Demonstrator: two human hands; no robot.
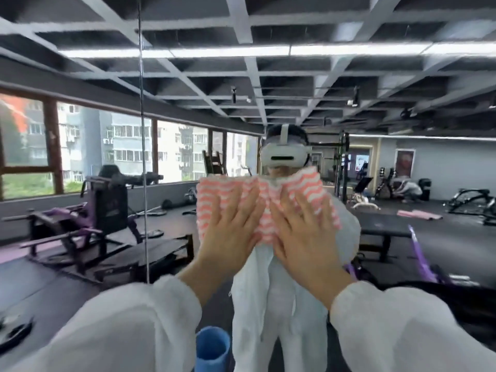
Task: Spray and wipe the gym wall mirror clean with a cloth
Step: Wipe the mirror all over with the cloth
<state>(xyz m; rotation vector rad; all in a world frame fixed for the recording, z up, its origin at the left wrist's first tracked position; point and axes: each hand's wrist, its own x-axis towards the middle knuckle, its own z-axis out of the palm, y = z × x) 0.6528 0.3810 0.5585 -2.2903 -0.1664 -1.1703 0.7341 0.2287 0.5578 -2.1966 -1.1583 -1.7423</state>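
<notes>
**Cloth on mirror, both hands flat**

Pink-and-white wavy-striped cloth (264, 204): spread against the large glass wall mirror (402, 162), under both palms. Left hand (230, 232): fingers straight and spread, pressing the cloth's left half. Right hand (306, 234): fingers likewise spread, pressing the right half, just beside the left. White sleeves (128, 331) below the wrists. Blue cylindrical container (213, 347): below the left hand, beside the reflected white-clad person.
</notes>
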